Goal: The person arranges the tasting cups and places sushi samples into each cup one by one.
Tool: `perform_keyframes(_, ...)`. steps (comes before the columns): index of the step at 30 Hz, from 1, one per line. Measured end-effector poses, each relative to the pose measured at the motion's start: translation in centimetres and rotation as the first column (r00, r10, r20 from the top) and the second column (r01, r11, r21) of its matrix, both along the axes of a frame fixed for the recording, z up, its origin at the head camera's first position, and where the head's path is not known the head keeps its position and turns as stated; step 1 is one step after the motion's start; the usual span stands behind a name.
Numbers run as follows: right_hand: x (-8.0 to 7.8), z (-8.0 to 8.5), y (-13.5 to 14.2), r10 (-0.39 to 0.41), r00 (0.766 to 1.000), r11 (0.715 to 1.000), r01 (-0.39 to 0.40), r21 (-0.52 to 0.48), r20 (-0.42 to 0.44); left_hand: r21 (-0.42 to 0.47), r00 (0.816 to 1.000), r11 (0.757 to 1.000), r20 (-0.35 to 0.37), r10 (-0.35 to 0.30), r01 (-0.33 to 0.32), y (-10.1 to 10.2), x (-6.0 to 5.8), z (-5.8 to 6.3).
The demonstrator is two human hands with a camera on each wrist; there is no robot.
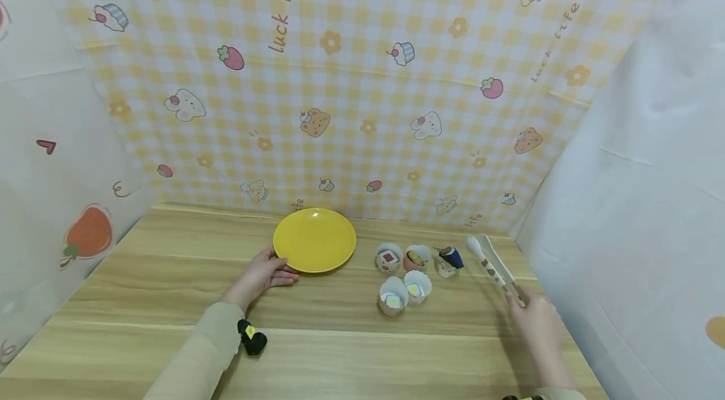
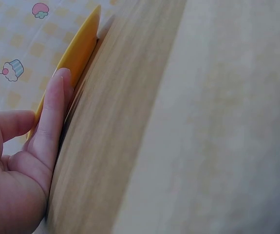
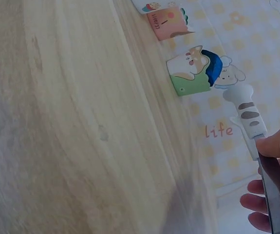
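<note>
A yellow plate (image 1: pixel 314 240) lies at the back of the table, left of the middle. My left hand (image 1: pixel 264 275) pinches its near-left rim, thumb above and fingers underneath, as the left wrist view shows the plate (image 2: pixel 84 51) edge-on. At the right, my right hand (image 1: pixel 535 318) grips a pair of tongs (image 1: pixel 491 261) with pale, paw-shaped, brown-spotted ends. The tongs' tips point toward the back and stand apart, with nothing between them. Nearest to them is a small paper cup (image 3: pixel 188 78) with a dog print and a dark blue piece (image 3: pixel 212 67) sticking out.
Several other small paper cups stand between plate and tongs: one with a red-and-white piece (image 1: pixel 388 258), an orange one (image 1: pixel 417 258), and two pale cups (image 1: pixel 393 297) in front. A yellow checked cloth (image 1: pixel 362 92) hangs behind the wooden table (image 1: pixel 317 356); white cloth (image 1: pixel 640 199) hangs at both sides.
</note>
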State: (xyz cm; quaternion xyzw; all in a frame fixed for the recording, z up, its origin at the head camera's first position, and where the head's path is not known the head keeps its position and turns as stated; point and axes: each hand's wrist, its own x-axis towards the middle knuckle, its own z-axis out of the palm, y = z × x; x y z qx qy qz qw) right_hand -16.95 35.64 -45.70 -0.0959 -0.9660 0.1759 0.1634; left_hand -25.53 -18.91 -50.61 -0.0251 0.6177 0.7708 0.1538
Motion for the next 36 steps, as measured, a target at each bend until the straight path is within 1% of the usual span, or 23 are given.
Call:
perform_keyframes(6,-0.7,-0.8,0.2,-0.044,0.999,0.998,0.044,0.049,-0.001,0.002,1.000,1.000,0.000,-0.003,0.003,0.0,-0.1,0.0)
perform_keyframes(9,-1.0,-1.2,0.2,-0.061,0.998,0.997,0.060,0.051,0.004,0.001,1.000,1.000,0.008,0.001,-0.001,0.0,-0.1,0.0)
perform_keyframes(16,-1.5,-1.6,0.1,-0.103,0.994,0.994,0.104,-0.029,0.043,0.000,1.000,1.000,0.007,0.007,-0.007,0.1,0.1,0.4)
perform_keyframes(21,-1.7,-2.2,0.2,-0.129,0.989,0.989,0.133,-0.064,0.076,-0.004,1.000,1.000,0.009,0.011,-0.011,0.1,0.1,0.3)
perform_keyframes(27,-1.9,-2.9,0.3,-0.134,0.986,0.983,0.145,-0.115,0.097,-0.006,1.000,1.000,0.008,0.006,-0.006,0.1,0.0,0.2)
perform_keyframes(36,-2.2,-3.6,0.5,-0.148,0.985,0.982,0.156,-0.104,0.085,-0.004,1.000,1.000,0.007,0.001,-0.001,0.0,-0.1,0.2)
